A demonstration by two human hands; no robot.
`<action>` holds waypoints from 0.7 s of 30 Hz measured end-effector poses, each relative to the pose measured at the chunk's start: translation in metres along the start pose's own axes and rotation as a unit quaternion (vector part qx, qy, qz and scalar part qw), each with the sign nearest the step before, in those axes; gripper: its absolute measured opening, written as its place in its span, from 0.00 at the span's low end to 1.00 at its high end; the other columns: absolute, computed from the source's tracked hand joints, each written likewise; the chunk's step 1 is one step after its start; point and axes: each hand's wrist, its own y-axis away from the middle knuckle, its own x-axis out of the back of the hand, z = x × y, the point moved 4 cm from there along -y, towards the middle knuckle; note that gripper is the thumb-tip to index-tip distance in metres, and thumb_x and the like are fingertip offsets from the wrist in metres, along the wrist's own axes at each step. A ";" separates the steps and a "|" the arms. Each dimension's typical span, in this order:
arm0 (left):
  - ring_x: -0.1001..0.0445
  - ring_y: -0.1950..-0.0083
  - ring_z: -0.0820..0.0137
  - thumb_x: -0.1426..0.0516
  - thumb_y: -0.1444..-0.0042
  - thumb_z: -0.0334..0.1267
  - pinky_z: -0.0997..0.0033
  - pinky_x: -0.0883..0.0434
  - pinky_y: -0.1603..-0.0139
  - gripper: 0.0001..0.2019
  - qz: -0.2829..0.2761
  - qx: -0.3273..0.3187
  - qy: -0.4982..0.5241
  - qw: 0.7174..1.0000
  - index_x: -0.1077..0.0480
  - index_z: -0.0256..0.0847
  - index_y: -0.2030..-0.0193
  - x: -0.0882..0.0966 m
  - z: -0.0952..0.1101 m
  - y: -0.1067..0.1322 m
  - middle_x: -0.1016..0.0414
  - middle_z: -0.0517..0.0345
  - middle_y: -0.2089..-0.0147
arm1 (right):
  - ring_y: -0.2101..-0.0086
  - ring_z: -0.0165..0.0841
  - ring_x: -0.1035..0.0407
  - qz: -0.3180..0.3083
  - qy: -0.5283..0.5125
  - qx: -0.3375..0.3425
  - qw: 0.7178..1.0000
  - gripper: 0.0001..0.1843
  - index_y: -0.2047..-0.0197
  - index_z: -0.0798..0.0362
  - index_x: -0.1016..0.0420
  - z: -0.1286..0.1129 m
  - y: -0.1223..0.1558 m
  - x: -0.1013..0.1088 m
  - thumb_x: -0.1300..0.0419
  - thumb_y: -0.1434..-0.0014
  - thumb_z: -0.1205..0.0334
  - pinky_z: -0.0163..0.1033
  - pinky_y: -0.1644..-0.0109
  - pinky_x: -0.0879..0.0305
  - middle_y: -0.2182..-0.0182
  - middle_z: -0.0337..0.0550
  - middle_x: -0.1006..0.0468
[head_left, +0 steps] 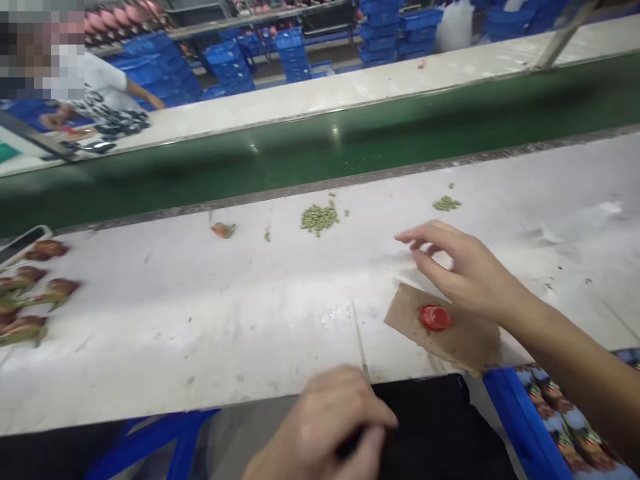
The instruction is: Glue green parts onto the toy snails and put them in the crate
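My right hand (465, 273) hovers, fingers curved and apart, just above a torn piece of brown cardboard (470, 340), with a glossy red blob (435, 318) of paste or paint on it. My left hand (325, 427) sits low at the white bench's near edge, closed around a thin pale stick (360, 340) that rises from its grip. Small green pellets lie in a heap (319, 218) on the white bench (200, 333), with a smaller heap (447, 204) farther right. An orange-red scrap (223, 230) lies to their left.
Several red-and-green moulded pieces (40, 300) lie at the bench's left end. A green conveyor belt (300, 153) runs behind it. Beyond, a person in a white printed shirt (100, 87) stands among stacked blue crates (380, 33). A blue frame (520, 420) stands at lower right.
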 end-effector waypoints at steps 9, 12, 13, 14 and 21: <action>0.25 0.20 0.41 0.37 0.24 0.40 0.33 0.25 0.23 0.17 0.207 0.239 -0.414 0.854 0.26 0.50 0.32 0.114 -0.061 0.079 0.21 0.40 0.25 | 0.24 0.69 0.35 -0.093 0.151 0.169 0.970 0.32 0.20 0.44 0.30 -0.013 -0.112 -0.113 0.43 0.20 0.44 0.80 0.25 0.31 0.20 0.62 0.33; 0.31 0.16 0.34 0.35 0.26 0.46 0.25 0.31 0.20 0.23 0.287 0.333 -0.464 0.769 0.28 0.45 0.29 0.174 -0.079 0.123 0.28 0.31 0.20 | 0.25 0.67 0.32 -0.046 0.138 0.229 0.962 0.30 0.21 0.40 0.33 -0.005 -0.110 -0.123 0.51 0.17 0.37 0.81 0.26 0.33 0.23 0.61 0.29; 0.35 0.14 0.32 0.35 0.27 0.47 0.23 0.34 0.18 0.25 0.317 0.364 -0.477 0.735 0.29 0.43 0.28 0.197 -0.084 0.137 0.31 0.27 0.18 | 0.27 0.66 0.30 -0.030 0.134 0.245 0.960 0.29 0.22 0.38 0.33 -0.002 -0.109 -0.123 0.52 0.16 0.37 0.80 0.26 0.33 0.24 0.60 0.28; 0.39 0.12 0.30 0.34 0.28 0.48 0.21 0.38 0.17 0.28 0.345 0.394 -0.488 0.699 0.31 0.42 0.26 0.221 -0.087 0.150 0.36 0.25 0.16 | 0.28 0.65 0.29 -0.021 0.136 0.256 0.957 0.28 0.22 0.36 0.34 0.001 -0.108 -0.123 0.52 0.16 0.38 0.78 0.27 0.32 0.25 0.60 0.27; 0.47 0.09 0.31 0.28 0.30 0.50 0.19 0.46 0.13 0.39 0.445 0.521 -0.523 0.508 0.33 0.43 0.18 0.355 -0.107 0.200 0.46 0.35 0.08 | 0.34 0.61 0.22 0.006 0.180 0.251 0.951 0.30 0.18 0.19 0.42 0.017 -0.108 -0.129 0.54 0.18 0.35 0.71 0.38 0.24 0.30 0.59 0.20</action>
